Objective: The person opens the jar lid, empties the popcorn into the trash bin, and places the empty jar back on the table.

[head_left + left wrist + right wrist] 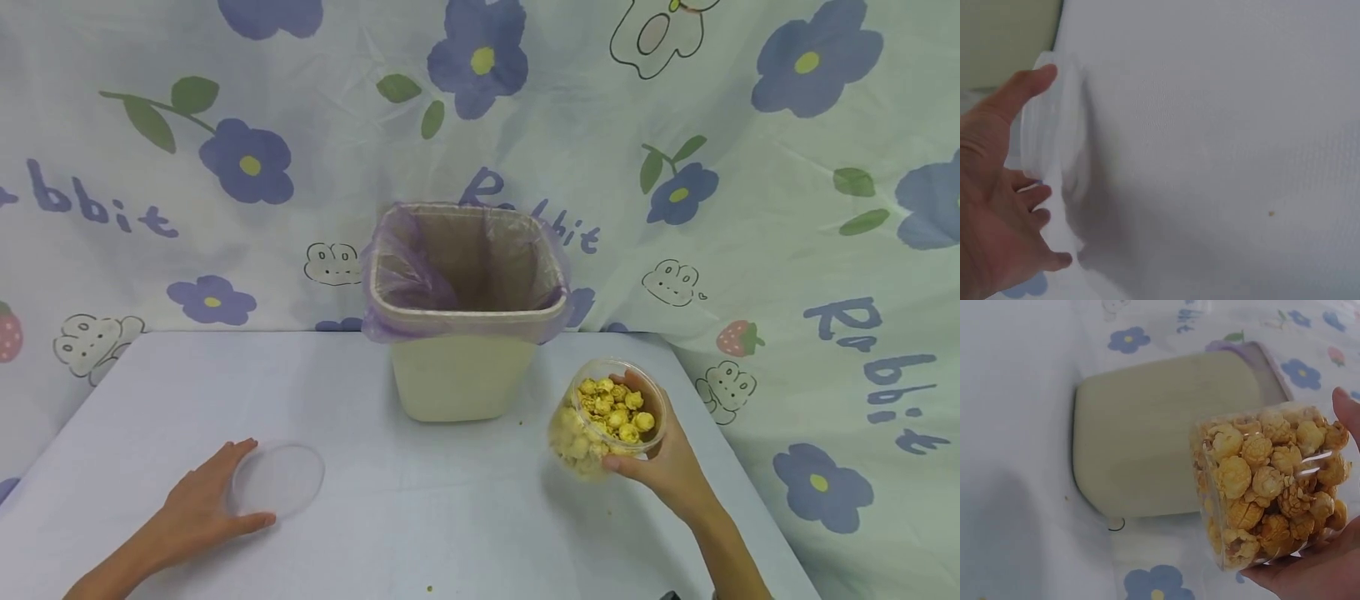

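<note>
A clear round lid (279, 481) lies flat at the left of the table, or just above it; the gap is hard to judge. My left hand (198, 508) reaches round its left side, thumb and fingers spread at the rim. In the left wrist view the thumb (1035, 80) overlaps the lid (1044, 119), the other fingers below it. To the right, my right hand (671, 458) grips a clear jar (660, 400) of yellow popcorn (618, 417) by its side. The jar is lidless, held above the table, its mouth tilted toward me.
A cream trash bin (465, 379) with a purple liner bag (551, 325) over its rim stands at the back middle of the white table (360, 550). Behind it hangs a flowered cloth (337, 150). Small crumbs (1271, 214) dot the tabletop.
</note>
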Available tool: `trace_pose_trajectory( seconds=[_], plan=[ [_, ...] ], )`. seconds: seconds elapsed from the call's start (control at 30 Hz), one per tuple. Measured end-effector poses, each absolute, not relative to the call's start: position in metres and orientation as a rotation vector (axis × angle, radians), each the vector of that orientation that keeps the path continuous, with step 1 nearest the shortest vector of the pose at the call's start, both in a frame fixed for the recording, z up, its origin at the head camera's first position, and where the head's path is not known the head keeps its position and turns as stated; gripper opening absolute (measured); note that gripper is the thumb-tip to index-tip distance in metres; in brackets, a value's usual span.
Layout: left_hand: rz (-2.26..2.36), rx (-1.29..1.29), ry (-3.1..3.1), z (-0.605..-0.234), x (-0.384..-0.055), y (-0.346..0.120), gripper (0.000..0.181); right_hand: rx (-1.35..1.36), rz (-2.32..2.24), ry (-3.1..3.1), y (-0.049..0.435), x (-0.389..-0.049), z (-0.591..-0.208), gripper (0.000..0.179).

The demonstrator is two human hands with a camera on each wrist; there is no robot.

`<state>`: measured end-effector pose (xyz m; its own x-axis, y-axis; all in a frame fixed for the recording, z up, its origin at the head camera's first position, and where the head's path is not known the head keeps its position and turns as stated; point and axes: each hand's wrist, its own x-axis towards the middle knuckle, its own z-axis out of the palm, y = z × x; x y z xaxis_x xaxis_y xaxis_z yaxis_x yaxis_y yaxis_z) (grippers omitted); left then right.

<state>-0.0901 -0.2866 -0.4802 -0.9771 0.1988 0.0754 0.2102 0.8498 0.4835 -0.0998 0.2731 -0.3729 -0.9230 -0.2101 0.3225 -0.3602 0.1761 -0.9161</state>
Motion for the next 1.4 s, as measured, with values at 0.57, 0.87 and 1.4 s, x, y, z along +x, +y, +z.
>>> trace_pose_trajectory(
  seconds=[0.57,0.87,1.4],
  plan=[
    [-0.726,-0.490,-3.142,-0.421,-0.123,-0.280,0.097,0.486,1.788,-2.359,0.280,-0.105,-0.358,0.098],
    [-0.737,-0.564,-3.074,-0.340,-0.157,-0.259,0.087,0.470,1.777,-2.363,0.282,-0.109,-0.351,0.098],
    [-0.800,-0.609,-2.969,-0.259,-0.189,-0.183,0.069,0.469,1.740,-2.360,0.278,-0.117,-0.347,0.097]
  ],
)
